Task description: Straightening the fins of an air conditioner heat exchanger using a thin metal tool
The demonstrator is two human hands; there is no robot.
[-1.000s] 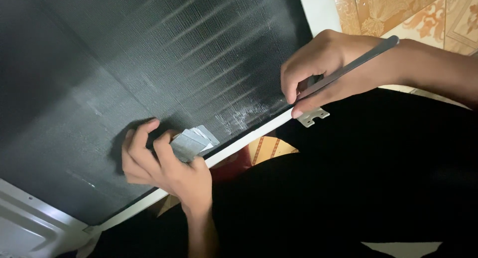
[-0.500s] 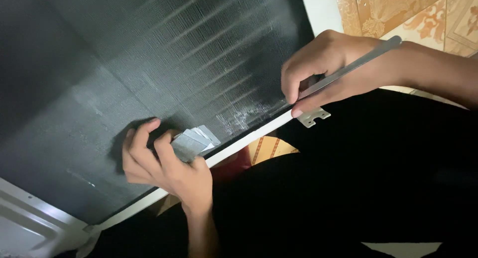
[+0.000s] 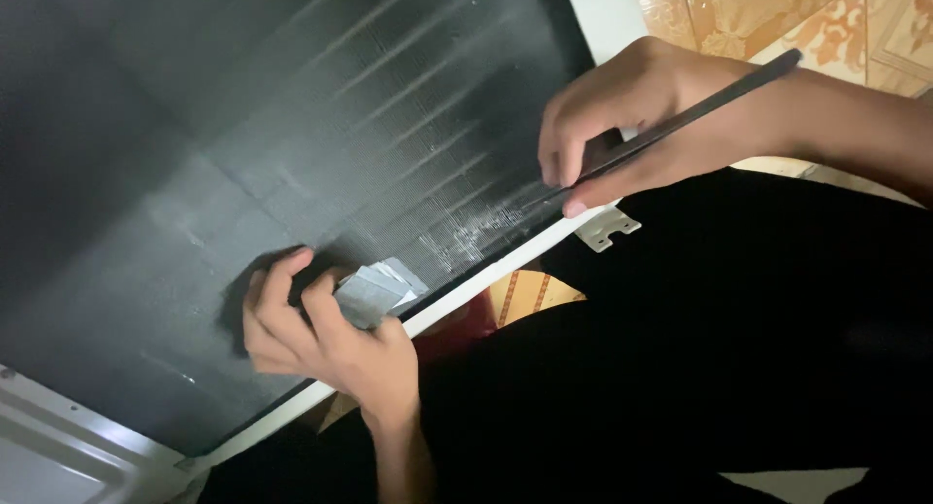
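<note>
A large dark finned coil panel fills the upper left, framed by a white metal edge. My right hand grips a long thin dark tool like a pen, its tip on a scraped, shiny patch of fins near the panel's lower edge. My left hand rests on the panel lower down, fingers curled around a small stack of grey metal pieces.
A small white metal bracket sticks out from the frame below my right hand. My dark clothing covers the lower right. Patterned orange floor tiles show at the top right and under the frame.
</note>
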